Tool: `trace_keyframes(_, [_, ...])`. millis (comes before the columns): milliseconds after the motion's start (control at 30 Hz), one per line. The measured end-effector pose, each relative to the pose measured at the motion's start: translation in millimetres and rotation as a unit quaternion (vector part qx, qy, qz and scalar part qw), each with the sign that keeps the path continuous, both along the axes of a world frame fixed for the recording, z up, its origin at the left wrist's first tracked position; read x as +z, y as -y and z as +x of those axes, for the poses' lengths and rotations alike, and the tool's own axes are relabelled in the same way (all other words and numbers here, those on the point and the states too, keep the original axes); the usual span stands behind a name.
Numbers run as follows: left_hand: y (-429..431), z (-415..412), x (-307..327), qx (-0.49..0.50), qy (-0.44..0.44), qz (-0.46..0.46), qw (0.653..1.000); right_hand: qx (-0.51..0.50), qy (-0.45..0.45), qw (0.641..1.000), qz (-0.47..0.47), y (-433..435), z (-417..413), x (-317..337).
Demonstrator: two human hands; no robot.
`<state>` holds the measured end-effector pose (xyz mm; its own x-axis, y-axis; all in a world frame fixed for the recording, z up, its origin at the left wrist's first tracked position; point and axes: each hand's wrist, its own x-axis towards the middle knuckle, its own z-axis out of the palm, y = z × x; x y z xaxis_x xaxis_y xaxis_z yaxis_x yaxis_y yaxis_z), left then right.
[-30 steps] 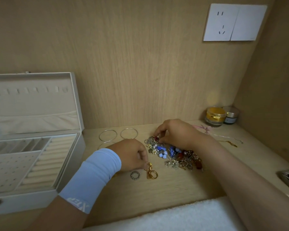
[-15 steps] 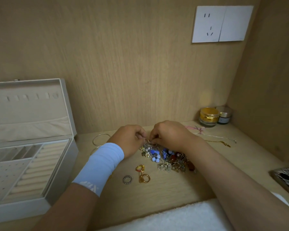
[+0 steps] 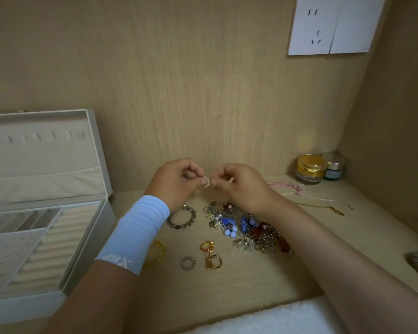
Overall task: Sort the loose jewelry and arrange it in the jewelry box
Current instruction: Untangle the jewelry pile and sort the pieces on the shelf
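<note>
Left hand (image 3: 176, 183) and right hand (image 3: 239, 186) pinch one small ring (image 3: 206, 181) between their fingertips.

The ring is held in the air, well to the right of the open jewelry box (image 3: 94, 249) and above the loose jewelry pile (image 3: 246, 227) on the tabletop (image 3: 239, 280). Each hand grips one side of it, fingers curled. The box's padded ring rolls (image 3: 58, 242) lie on the left hand's side — that hand is nearer, so I judge it the likelier one to carry the ring across.

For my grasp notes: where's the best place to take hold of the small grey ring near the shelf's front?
The small grey ring lies flat, gold rings on its right: probably pinch its left band from above, one fingertip inside the hole.
</note>
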<state>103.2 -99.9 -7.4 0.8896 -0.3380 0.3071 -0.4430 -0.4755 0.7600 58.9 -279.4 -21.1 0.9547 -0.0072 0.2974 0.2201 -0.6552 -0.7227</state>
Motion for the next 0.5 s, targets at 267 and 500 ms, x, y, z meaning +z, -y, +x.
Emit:
trace_keyframes(267, [-23,-10,-5,-0.013,-0.047,0.149,0.988,0.031,-0.053,0.934,-0.351,-2,-11,7])
trace_keyframes(500, [-38,-26,-1,-0.044,-0.058,0.176,0.982,0.006,-0.065,0.928,-0.366,-7,-7,15])
